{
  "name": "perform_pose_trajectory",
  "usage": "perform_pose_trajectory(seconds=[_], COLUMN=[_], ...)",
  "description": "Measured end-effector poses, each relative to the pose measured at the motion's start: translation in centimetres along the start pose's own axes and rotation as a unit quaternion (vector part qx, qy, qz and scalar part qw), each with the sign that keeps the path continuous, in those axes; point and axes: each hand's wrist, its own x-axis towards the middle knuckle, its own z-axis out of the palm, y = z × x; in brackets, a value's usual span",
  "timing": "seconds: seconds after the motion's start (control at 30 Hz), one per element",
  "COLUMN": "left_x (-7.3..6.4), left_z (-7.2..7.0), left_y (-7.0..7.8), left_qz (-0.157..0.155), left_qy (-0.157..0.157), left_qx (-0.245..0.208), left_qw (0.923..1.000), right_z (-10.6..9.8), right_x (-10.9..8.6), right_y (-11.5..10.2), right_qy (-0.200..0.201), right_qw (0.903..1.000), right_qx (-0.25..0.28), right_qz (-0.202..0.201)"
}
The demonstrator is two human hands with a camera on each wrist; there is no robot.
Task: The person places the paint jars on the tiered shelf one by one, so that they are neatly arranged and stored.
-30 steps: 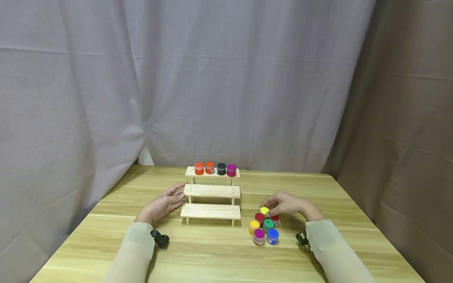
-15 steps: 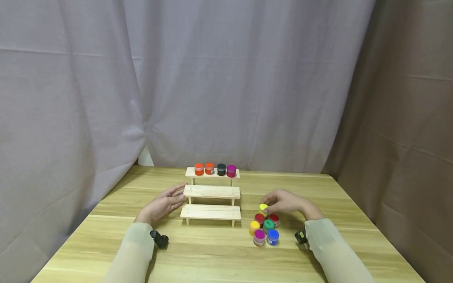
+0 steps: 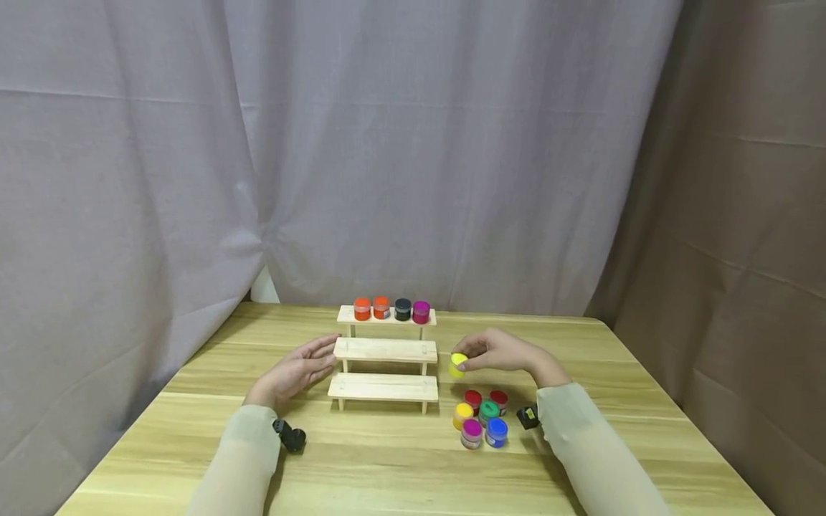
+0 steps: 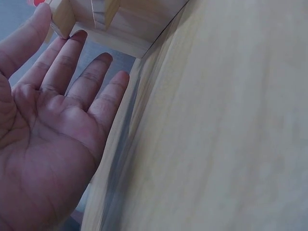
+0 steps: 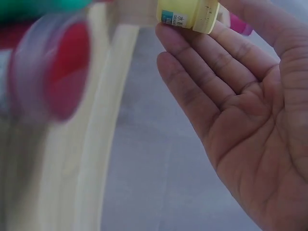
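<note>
In the head view my right hand [image 3: 503, 352] pinches a small yellow paint jar [image 3: 457, 365] between thumb and fingers, just right of a three-step wooden rack [image 3: 386, 349]. The right wrist view shows the same yellow jar [image 5: 185, 13], with a printed label, at the fingertips. My left hand [image 3: 295, 371] is at the rack's left side, its fingers extended and the fingertips right at the middle step's end. In the left wrist view the palm of the left hand [image 4: 57, 115] faces the camera and holds nothing.
Two orange-red jars [image 3: 371, 308], a black jar [image 3: 403, 309] and a purple jar [image 3: 421, 312] stand on the top step. Several jars cluster on the table right of the rack, among them a green jar [image 3: 488, 411] and a blue jar [image 3: 496, 432]. Grey curtain [image 3: 452, 143] hangs behind.
My right hand has lifted the yellow jar from the back of the cluster and carried it left toward the rack. The left hand has stayed in place.
</note>
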Motion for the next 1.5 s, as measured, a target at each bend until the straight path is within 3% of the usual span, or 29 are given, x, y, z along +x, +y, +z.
perform_pose_trajectory(seconds=[0.43,0.67,0.93,1.23,1.5], left_x=[0.3,0.3,0.3,0.0,0.0], left_z=[-0.1,0.0,-0.1,-0.4,-0.3], left_y=[-0.4,-0.4,-0.2,-0.2,-0.1], left_qz=[0.000,-0.003,0.000,-0.005,-0.010], left_qy=[0.001,0.010,0.001,0.005,0.017], left_qx=[0.001,0.002,0.009,0.012,0.006], left_qw=[1.0000,0.9999,1.0000,0.9999,0.9998], right_z=[-0.3,0.1,1.9,4.3,5.8], right_x=[2.9,4.4,7.4,10.6,12.3], right_y=[-3.3,-4.5,-5.7,-7.3,-8.2], right_qy=[-0.012,0.019,0.018,0.036,0.056], right_qw=[0.9994,0.9978,0.9951,0.9955,0.9930], right_qx=[-0.015,-0.017,-0.029,-0.029,-0.051], right_qz=[-0.030,-0.062,-0.093,-0.082,-0.090])
